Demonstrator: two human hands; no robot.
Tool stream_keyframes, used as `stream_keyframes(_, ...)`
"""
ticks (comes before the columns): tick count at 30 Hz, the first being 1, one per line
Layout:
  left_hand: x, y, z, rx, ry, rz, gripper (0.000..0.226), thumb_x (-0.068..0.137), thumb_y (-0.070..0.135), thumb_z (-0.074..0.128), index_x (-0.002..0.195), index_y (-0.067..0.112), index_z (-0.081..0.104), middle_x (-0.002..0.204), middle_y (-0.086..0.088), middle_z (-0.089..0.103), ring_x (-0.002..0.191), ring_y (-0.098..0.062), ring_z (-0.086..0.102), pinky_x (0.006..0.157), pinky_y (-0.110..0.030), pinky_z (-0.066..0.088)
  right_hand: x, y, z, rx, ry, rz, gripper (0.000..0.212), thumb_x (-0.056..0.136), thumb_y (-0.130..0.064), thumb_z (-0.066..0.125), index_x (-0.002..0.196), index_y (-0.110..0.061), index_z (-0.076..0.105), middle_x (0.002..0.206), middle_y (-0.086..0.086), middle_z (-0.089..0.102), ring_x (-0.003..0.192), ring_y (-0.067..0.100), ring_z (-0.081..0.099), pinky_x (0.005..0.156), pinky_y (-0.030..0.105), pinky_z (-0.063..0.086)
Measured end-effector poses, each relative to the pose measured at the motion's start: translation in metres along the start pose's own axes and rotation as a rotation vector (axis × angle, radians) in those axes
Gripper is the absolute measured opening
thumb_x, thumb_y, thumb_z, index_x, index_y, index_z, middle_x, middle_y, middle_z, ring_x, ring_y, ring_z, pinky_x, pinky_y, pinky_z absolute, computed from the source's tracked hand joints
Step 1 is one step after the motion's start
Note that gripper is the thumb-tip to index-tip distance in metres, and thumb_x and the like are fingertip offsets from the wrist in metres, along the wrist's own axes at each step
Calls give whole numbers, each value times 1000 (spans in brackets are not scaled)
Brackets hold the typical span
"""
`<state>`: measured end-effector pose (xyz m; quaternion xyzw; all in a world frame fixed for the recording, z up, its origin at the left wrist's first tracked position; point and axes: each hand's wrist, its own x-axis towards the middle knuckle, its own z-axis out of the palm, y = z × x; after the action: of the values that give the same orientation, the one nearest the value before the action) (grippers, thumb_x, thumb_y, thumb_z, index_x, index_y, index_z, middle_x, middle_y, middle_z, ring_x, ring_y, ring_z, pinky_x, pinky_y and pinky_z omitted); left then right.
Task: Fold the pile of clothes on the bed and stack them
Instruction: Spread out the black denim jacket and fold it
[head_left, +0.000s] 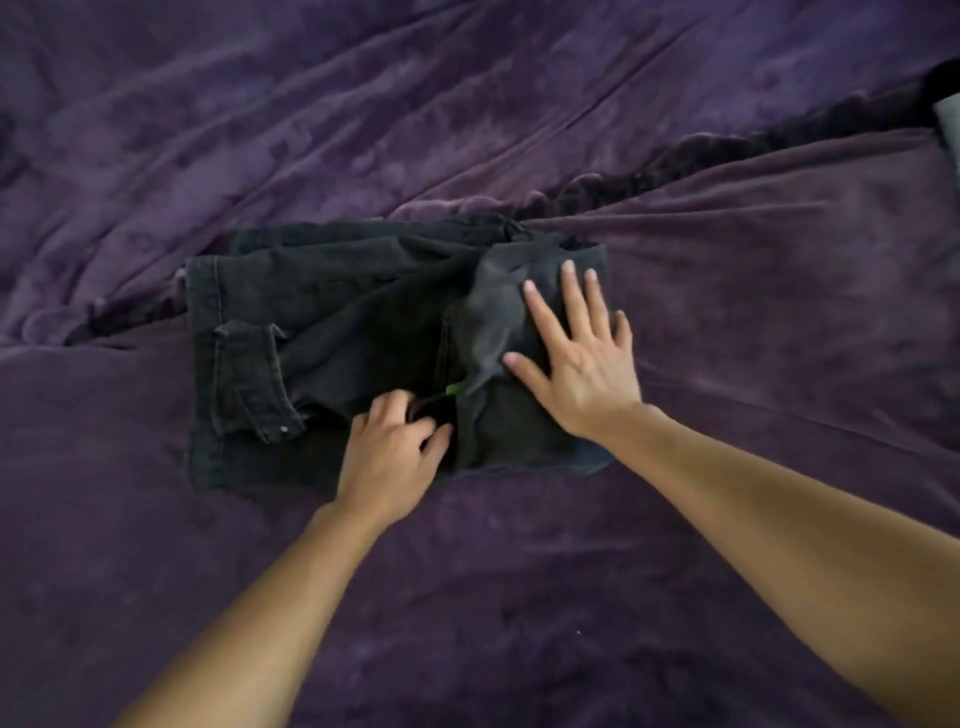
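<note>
A purple blanket (519, 571) is covering the bed and filling the whole frame, rumpled into long creases toward the upper left. A dark fold (727, 156) is running diagonally from the upper right down to the centre. A grey object (950, 119) is peeking in at the right edge, too cut off to identify.

The black jeans (337, 322) are lying folded at the centre of the frame, with open blanket on every side.

The left hand (389, 457) is sitting at the lower middle edge of the jeans, its grip curled and pinching the denim. The right hand (582, 358) is lying flat on the right part of the jeans, fingers spread wide, pressing beside a grey pocket lining (493, 317). A small green tag (456, 388) is showing between the hands.
</note>
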<state>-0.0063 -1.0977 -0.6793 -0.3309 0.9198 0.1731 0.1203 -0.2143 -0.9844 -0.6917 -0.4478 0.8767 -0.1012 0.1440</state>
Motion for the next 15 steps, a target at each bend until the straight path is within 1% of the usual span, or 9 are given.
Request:
stream_keyframes(2,-17,-19,0,56,-2,-38,29,94,31,57,85,9,73,115,-12,57,108,-33,51,84,-42,40,11,-4,28,-126,-76,5,77,89,-74,18,152,-36,-4,161,6,-16,147,32,-17,110,67,12)
stream_keyframes(4,-25,-30,-2,43,19,-116,24,92,27,59,89,8,73,117,-14,56,109,-35,52,85,-44,41,13,-6,46,-217,-109,11,79,89,-74,16,152,-34,-7,160,8,-20,145,35,-22,109,70,8)
stream_keyframes(6,-19,-22,-5,-27,142,-120,23,93,28,58,103,11,70,128,-16,51,116,-38,50,89,-48,42,17,-10,50,-260,-141,29,80,89,-73,17,152,-32,-10,159,9,-23,143,37,-25,109,71,6)
stream_keyframes(8,-4,-6,-8,-11,247,-17,39,93,36,50,129,22,57,144,-16,40,129,-37,40,98,-50,37,19,-14,46,-239,-148,17,80,90,-72,21,152,-32,-10,159,8,-24,143,36,-26,109,70,6)
stream_keyframes(9,4,0,-9,43,235,48,46,94,43,45,138,30,47,151,-15,31,137,-36,32,104,-53,32,17,-13,39,-180,-129,-6,80,90,-71,25,153,-33,-6,159,8,-21,144,34,-24,110,69,8)
stream_keyframes(10,12,3,-7,104,165,87,51,94,51,40,143,37,37,156,-13,21,142,-37,21,108,-57,25,13,-9,30,-91,-84,-32,79,89,-70,31,153,-34,0,161,7,-16,146,32,-18,111,65,12)
stream_keyframes(12,27,-3,4,195,-43,67,57,92,63,28,146,49,16,161,-7,-2,146,-37,-5,110,-66,10,0,8,18,170,68,-12,77,87,-66,44,151,-36,14,162,3,2,149,25,0,111,50,23)
stream_keyframes(13,34,-10,13,216,-143,35,58,92,66,22,146,51,7,160,-4,-11,145,-36,-15,110,-69,5,-7,19,15,345,109,98,79,83,-67,51,149,-38,18,161,0,11,147,19,12,109,42,27)
stream_keyframes(15,46,-20,29,219,-253,1,58,92,67,18,145,53,-1,159,-2,-19,142,-35,-25,109,-70,-1,-16,32,13,774,43,465,98,68,-74,66,147,-39,21,153,-7,31,136,9,35,105,32,35)
